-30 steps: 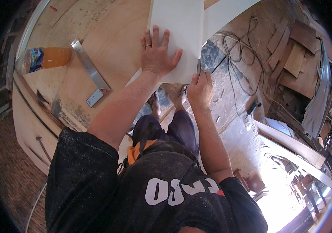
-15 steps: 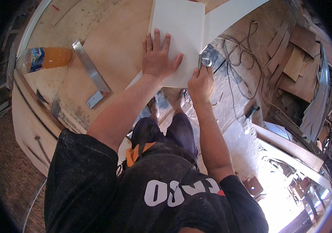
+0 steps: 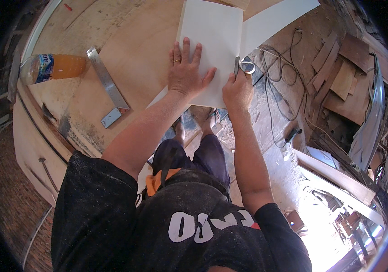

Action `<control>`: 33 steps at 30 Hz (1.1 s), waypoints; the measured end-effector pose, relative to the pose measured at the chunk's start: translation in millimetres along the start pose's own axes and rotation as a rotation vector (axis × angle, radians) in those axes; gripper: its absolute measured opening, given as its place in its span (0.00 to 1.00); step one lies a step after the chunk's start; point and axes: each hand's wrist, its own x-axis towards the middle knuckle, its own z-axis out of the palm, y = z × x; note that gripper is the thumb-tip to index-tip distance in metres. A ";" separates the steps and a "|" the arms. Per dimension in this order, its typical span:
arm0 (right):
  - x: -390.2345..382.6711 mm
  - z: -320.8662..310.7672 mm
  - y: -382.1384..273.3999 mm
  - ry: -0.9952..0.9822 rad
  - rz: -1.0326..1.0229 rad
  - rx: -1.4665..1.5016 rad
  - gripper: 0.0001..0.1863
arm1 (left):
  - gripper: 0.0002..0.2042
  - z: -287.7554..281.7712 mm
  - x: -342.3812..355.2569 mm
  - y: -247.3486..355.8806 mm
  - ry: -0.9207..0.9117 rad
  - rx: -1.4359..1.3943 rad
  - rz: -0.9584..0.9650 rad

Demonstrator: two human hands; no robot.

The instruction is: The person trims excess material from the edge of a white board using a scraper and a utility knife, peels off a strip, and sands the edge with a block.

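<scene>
A white-faced panel (image 3: 214, 34) lies at the top middle, its near end overhanging toward me. My left hand (image 3: 186, 76), a ring on one finger, rests flat on it with fingers spread. At the panel's right edge my right hand (image 3: 238, 94) is closed around a flat metal blade (image 3: 237, 65), which looks like a chisel; its handle is hidden in the fist. The blade lies along that edge. A thin white curled shaving (image 3: 248, 67) stands off the edge beside the blade.
Left on the wooden worktop (image 3: 135, 50) lie a metal try square (image 3: 108, 79) and a bottle of orange liquid (image 3: 65, 66). A white sheet (image 3: 275, 22) reaches out at upper right. Cable (image 3: 300, 75) and wood offcuts (image 3: 346, 72) are on the floor to the right.
My right hand and the blade have slid a little farther away along the panel's edge, and the curled shaving looks larger. My left hand stays flat on the panel. The view has shifted slightly.
</scene>
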 end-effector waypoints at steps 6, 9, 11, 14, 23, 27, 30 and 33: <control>16.5 -5.5 -10.5 -0.122 0.108 -0.047 0.16 | 0.42 -0.7 0.0 0.2 -0.017 0.031 -0.004; 14.9 -3.1 -8.5 -0.068 0.059 -0.071 0.18 | 0.42 -1.5 0.3 0.6 -0.013 0.025 -0.002; 16.8 -7.0 -10.1 -0.146 0.102 -0.049 0.18 | 0.42 -1.0 -1.6 -1.3 -0.013 0.014 -0.008; 11.2 -9.7 -13.3 -0.126 0.099 -0.030 0.18 | 0.42 -2.6 0.0 -3.4 -0.021 0.001 -0.021; 39.3 0.9 -7.5 -0.095 0.057 -0.058 0.12 | 0.43 -3.7 0.5 -1.6 -0.007 -0.043 0.000; 41.5 1.8 -7.4 -0.081 0.033 -0.070 0.13 | 0.43 -4.1 0.1 -2.3 -0.016 -0.051 0.000; 47.5 4.1 -9.5 -0.062 0.018 -0.051 0.14 | 0.43 -3.0 -0.2 -2.9 -0.008 -0.054 0.000; 63.7 5.3 -10.4 -0.083 -0.013 -0.102 0.15 | 0.43 -2.8 -0.2 -2.5 -0.018 -0.068 -0.004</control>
